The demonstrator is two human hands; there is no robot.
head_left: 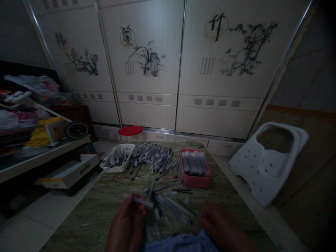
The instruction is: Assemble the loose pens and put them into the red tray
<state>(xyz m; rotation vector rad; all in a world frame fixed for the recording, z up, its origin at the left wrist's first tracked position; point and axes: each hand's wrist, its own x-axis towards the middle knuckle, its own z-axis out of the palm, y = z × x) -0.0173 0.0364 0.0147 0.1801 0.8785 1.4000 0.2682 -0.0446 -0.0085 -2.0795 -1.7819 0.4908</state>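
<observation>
Low over the near part of the table, my left hand (pixel 128 218) pinches a whitish translucent pen barrel (pixel 143 201) between thumb and fingers. My right hand (pixel 216 220) is curled closed above the wood-patterned table (pixel 86 217), and whatever its fingers may hold is hidden. Between both hands lie loose pen parts (pixel 174 210), with clear tubes and dark thin pieces among them. Farther back spreads a heap of grey-white pens (pixel 154 155). A red basket (pixel 196 181) holds a tight row of pens, and a white tray (pixel 115 169) holds more pen pieces.
Blue cloth (pixel 181 244) shows at the near table edge. A red stool (pixel 130 130) stands behind the table. To the right leans a white plastic folded seat (pixel 267 164). Bags and a wheeled item crowd a shelf (pixel 44 157) at left. Sliding cabinet doors (pixel 147 115) close off the back.
</observation>
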